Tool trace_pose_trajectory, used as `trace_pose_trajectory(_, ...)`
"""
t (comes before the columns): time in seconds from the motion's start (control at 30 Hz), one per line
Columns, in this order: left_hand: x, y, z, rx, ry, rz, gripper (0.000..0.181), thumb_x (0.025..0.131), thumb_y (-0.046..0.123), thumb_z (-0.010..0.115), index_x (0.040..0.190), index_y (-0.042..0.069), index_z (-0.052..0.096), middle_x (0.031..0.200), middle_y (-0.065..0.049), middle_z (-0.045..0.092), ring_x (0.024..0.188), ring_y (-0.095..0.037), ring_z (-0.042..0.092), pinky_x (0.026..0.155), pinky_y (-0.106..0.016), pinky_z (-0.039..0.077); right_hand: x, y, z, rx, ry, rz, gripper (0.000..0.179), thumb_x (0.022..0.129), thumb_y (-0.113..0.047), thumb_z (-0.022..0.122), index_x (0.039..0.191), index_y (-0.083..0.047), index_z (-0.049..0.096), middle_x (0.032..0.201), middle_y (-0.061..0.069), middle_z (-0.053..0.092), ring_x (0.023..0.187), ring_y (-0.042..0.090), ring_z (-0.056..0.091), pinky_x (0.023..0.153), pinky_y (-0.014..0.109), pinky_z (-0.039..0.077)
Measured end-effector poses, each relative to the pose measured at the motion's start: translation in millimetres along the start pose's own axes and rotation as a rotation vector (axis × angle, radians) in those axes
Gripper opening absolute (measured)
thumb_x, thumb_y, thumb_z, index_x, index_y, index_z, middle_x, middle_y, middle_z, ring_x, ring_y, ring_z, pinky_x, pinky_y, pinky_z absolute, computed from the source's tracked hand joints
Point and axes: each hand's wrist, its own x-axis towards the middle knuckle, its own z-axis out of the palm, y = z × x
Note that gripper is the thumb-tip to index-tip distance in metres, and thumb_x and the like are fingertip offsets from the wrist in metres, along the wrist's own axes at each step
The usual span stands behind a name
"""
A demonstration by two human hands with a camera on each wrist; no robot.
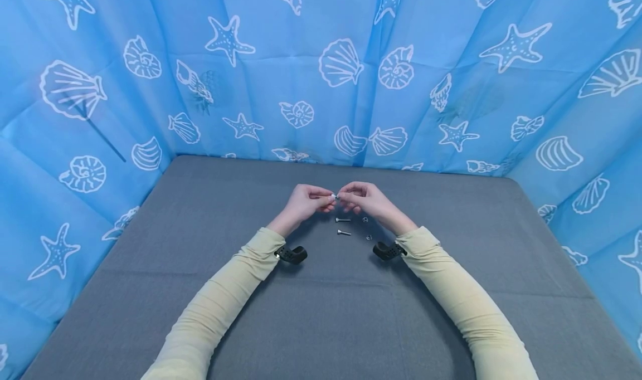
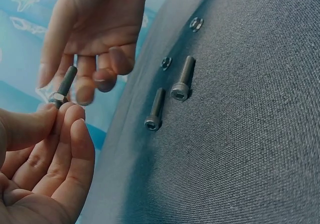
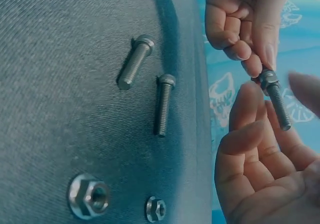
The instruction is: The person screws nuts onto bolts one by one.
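Note:
Over the table, my left hand [image 1: 310, 199] pinches a socket head bolt [image 2: 67, 80] near its head end, between thumb and fingertips. A hex nut [image 2: 59, 98] sits on this bolt near the held end, and the threaded shank points toward the right hand. Around that shank my right hand [image 3: 267, 156] is held with thumb and fingers apart, no clear grip showing; whether a fingertip touches the nut I cannot tell. Below the hands lie two more socket head bolts, one larger [image 2: 183, 79] and one smaller [image 2: 156, 109]. Beside them rest a larger flange nut [image 3: 89, 196] and a smaller flange nut [image 3: 155, 209].
A grey cloth covers the table [image 1: 321, 324]. Blue curtains [image 1: 301, 62] with white shell and starfish prints stand behind it and at both sides. Black wrist-worn devices [image 1: 292, 254] jut inward from both wrists, above the cloth.

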Motion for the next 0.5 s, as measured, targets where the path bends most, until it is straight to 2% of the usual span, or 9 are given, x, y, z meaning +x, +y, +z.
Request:
trace_pose_trajectory(0.13,-0.5,1.2,0.6,0.004,-0.004,-0.001,0.024,0.09,0.005,0.067,0.108,-0.01,0.067,0.089,-0.018,0.071,0.077,-0.02,0.07,0.08,-0.042,0.057,-0.7,-0.7,0.2,-0.01,-0.003,-0.026,0.026,0.095,-0.018,0.063,0.113,0.001,0.06,0.104,0.027,0.065,0.09,0.035,0.063,0.071,0.041,0.052)
trace_pose_trajectory(0.27,-0.8,1.2,1.2,-0.006,-0.004,0.001,0.023,0.09,0.004,0.066,0.108,-0.011,0.066,0.09,-0.019,0.071,0.076,-0.02,0.07,0.078,-0.04,0.058,-1.1,-0.7,0.6,-0.024,0.013,-0.015,0.031,0.098,-0.026,0.058,0.11,0.001,0.062,0.099,0.019,0.068,0.084,0.027,0.065,0.07,0.037,0.053)
trace_pose_trajectory(0.33,-0.7,0.9,1.5,-0.013,-0.002,0.002,0.023,0.09,0.003,0.066,0.108,-0.011,0.066,0.09,-0.019,0.071,0.076,-0.02,0.07,0.078,-0.04,0.058,-2.3,-1.1,0.8,-0.005,0.019,-0.014,0.03,0.098,-0.026,0.057,0.111,0.001,0.062,0.1,0.018,0.069,0.084,0.027,0.065,0.07,0.036,0.053)
trace_pose_trajectory(0.5,-0.8,0.2,1.6,-0.003,-0.001,0.008,0.021,0.09,0.003,0.066,0.107,-0.01,0.067,0.089,-0.018,0.071,0.076,-0.021,0.07,0.077,-0.038,0.059,-2.1,1.0,1.3,0.012,0.01,-0.04,0.026,0.095,-0.018,0.063,0.113,0.001,0.06,0.103,0.025,0.065,0.087,0.034,0.063,0.07,0.039,0.052)
